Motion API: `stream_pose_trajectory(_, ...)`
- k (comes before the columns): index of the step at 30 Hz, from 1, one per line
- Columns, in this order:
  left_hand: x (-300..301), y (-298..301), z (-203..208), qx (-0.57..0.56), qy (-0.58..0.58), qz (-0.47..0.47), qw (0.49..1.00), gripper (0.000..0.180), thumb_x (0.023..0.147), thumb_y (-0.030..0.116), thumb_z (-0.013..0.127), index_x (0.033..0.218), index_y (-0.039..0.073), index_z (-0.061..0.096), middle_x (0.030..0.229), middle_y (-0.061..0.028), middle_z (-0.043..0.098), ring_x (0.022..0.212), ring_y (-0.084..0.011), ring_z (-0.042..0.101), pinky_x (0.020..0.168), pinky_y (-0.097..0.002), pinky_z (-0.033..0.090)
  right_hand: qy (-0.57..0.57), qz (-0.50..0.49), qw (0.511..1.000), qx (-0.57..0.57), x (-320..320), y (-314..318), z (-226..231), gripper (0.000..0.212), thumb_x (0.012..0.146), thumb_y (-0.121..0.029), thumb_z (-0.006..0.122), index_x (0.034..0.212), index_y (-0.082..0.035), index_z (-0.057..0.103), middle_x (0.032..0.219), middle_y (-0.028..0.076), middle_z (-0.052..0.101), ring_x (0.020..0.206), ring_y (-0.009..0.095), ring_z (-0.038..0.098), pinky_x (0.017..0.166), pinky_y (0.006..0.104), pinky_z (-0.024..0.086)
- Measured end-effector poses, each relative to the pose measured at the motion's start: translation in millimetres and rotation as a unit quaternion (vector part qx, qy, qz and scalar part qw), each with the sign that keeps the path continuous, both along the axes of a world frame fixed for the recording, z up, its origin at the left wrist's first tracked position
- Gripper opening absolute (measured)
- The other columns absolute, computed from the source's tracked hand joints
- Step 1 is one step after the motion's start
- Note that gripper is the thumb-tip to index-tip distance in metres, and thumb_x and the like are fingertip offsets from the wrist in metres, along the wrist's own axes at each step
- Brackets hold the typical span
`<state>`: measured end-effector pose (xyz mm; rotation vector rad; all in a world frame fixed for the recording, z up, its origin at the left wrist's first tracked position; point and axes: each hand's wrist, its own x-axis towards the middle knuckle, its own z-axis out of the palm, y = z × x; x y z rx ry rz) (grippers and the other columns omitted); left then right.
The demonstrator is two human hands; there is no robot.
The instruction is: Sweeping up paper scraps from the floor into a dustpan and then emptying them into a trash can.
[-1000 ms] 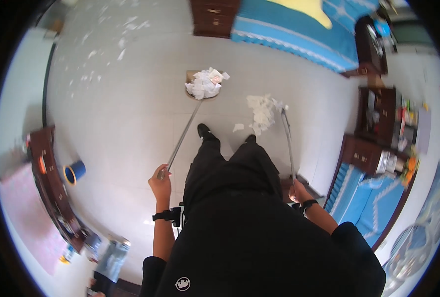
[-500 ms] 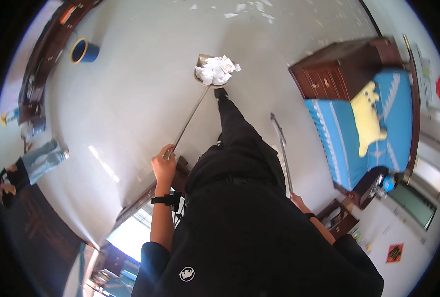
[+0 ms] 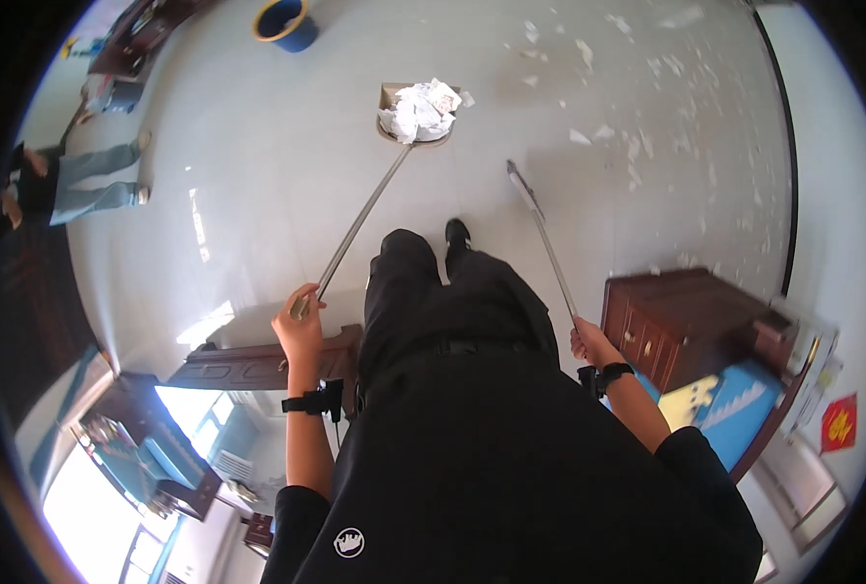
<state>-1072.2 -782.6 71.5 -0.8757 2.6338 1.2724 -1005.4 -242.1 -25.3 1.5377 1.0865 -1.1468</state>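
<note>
My left hand (image 3: 299,326) is closed round the top of a long metal handle, which slants forward to a dustpan (image 3: 386,98) above the floor or on it; I cannot tell which. A heap of crumpled white paper (image 3: 419,112) fills the pan and sticks out past its right side. On the other side, my right hand (image 3: 593,343) grips the upper end of a broom (image 3: 555,255). Its narrow dark head points forward, to the right of and nearer than the dustpan. Black straps circle both my wrists.
White paper scraps (image 3: 637,146) litter the floor ahead and right. A blue bucket (image 3: 294,34) with a yellow rim stands ahead left. A dark wooden cabinet (image 3: 676,316) and a blue-covered bed (image 3: 744,409) are at right. Another person (image 3: 92,185) stands far left, and a wooden door (image 3: 257,362) is behind left.
I have turned left: the bucket and other person shift up in view, the cabinet and bed down. The broom has swung further forward. Both hands keep their grips and the paper stays in the dustpan.
</note>
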Motion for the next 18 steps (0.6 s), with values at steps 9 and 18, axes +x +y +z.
stream_pose_trajectory(9, -151, -145, 19, -0.009, 0.025, 0.149, 0.989, 0.015, 0.092, 0.011, 0.058, 0.099, 0.002, 0.068, 0.067, -0.0053, 0.066, 0.065, -0.0074, 0.061, 0.059, -0.0216, 0.043, 0.025, 0.159, 0.986, 0.052, -240, -111, 2, 0.046, 0.092, -0.05, 0.05, 0.065, -0.015, 0.041, 0.052, -0.005, 0.035, 0.038, 0.006, 0.03, 0.034, 0.0215, 0.019)
stream_pose_trajectory(18, -353, -314, 34, -0.135, 0.054, 0.111, 0.983, 0.015, 0.091, 0.011, 0.059, 0.1, 0.007, 0.07, 0.07, -0.0069, 0.068, 0.07, -0.0107, 0.067, 0.063, -0.0233, 0.048, -0.064, 0.097, 0.993, -0.002, -386, -213, -13, 0.046, 0.091, -0.049, 0.051, 0.063, -0.014, 0.043, 0.051, -0.006, 0.036, 0.037, 0.006, 0.031, 0.033, 0.0208, 0.021)
